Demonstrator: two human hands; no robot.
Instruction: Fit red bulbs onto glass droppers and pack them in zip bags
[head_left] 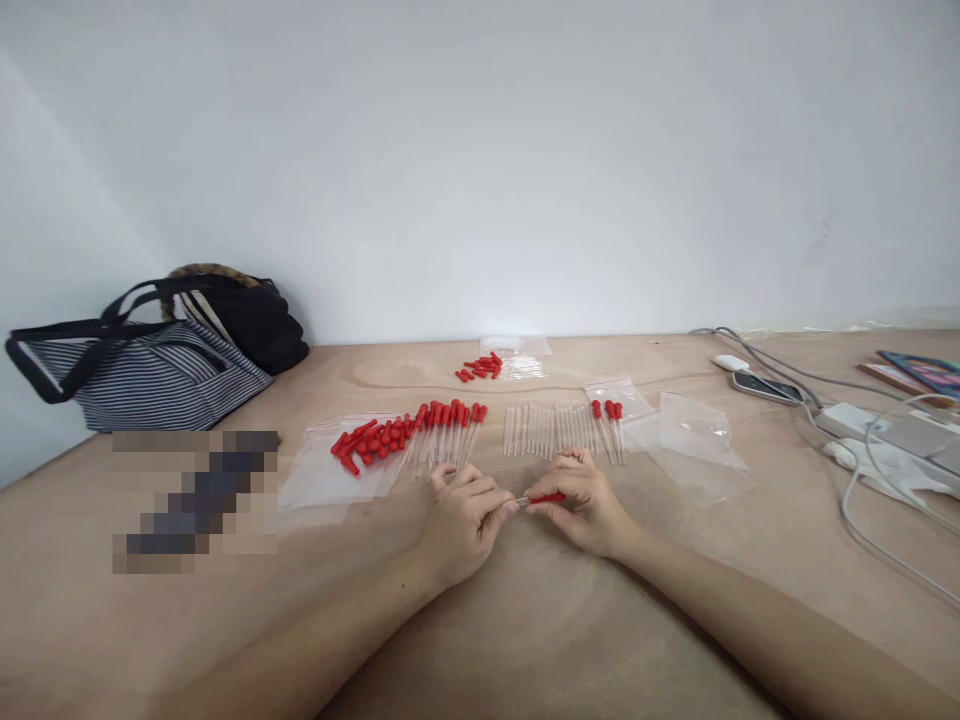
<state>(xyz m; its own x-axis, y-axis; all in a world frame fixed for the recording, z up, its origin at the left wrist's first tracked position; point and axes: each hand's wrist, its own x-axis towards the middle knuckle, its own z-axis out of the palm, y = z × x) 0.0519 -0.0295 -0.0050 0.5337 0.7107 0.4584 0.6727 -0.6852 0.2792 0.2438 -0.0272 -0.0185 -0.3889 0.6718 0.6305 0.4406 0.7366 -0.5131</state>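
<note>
Between finger and thumb, my left hand (pixel 470 515) pinches a clear glass dropper tube (pixel 522 501). My right hand (pixel 581 503) is closed on a red rubber bulb (pixel 551 497) at the tube's right end; the fingers partly hide where the two meet. Just beyond my hands lies a row of bare glass tubes (pixel 544 430). At its right end are a few droppers with red bulbs (pixel 609 412). Left of the row, several more red-bulbed droppers (pixel 454 415) lie side by side, next to a pile of loose red bulbs (pixel 373 440) on a plastic bag (pixel 315 480).
Farther back are small red bulbs (pixel 480 367) and thin tubes on a bag (pixel 525 366). Clear zip bags (pixel 701 445) lie at right. Cables, a power strip (pixel 885 435) and a dark device (pixel 766 387) occupy the far right. A striped bag (pixel 165 375) stands left, near a blurred patch.
</note>
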